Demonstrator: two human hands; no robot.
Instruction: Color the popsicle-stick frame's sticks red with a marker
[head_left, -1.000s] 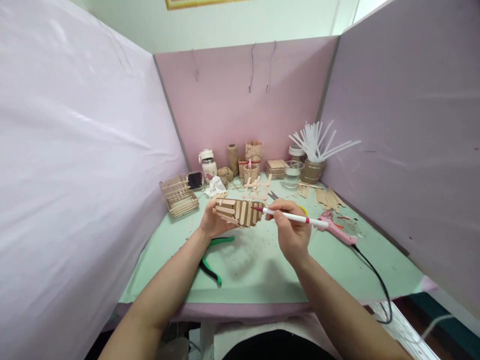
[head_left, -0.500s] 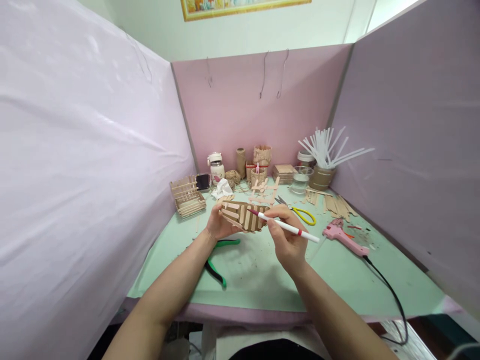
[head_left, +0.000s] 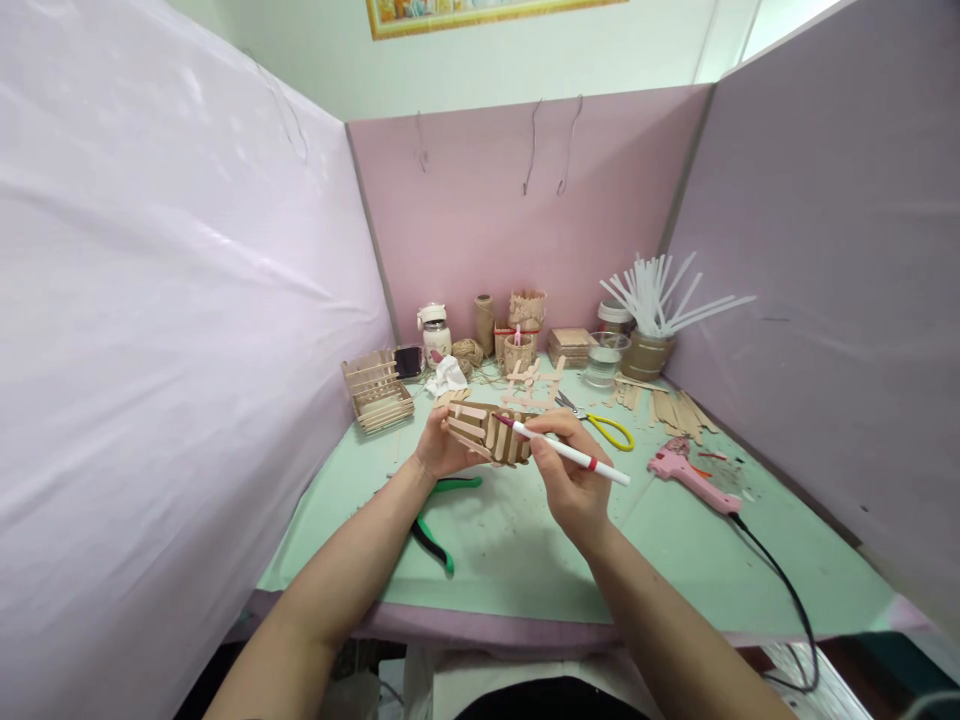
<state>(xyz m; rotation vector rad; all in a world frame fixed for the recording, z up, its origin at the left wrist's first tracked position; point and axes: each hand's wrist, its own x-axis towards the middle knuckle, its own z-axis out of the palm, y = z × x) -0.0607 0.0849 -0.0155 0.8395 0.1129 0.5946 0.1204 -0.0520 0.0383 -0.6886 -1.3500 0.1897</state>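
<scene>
My left hand grips one end of a small craft-stick piece, brown with pale sticks laid side by side across it. In my right hand is a white marker with a red band and a dark red tip, held like a pen. Its tip is at the face of the stick piece; whether it touches I cannot tell. Both hands are raised over the table's middle. Below my left wrist lie pliers with green and black handles, their jaws hidden by my forearm.
On the right lies a pink glue gun with its black cord. Yellow-handled scissors, loose craft sticks and a pot of white glue sticks are farther back. A stick basket stands at left. Fabric-covered panels enclose the table.
The marker's tip has shifted slightly left across the stick piece, and the piece has tilted a little. Both hands keep their holds.
</scene>
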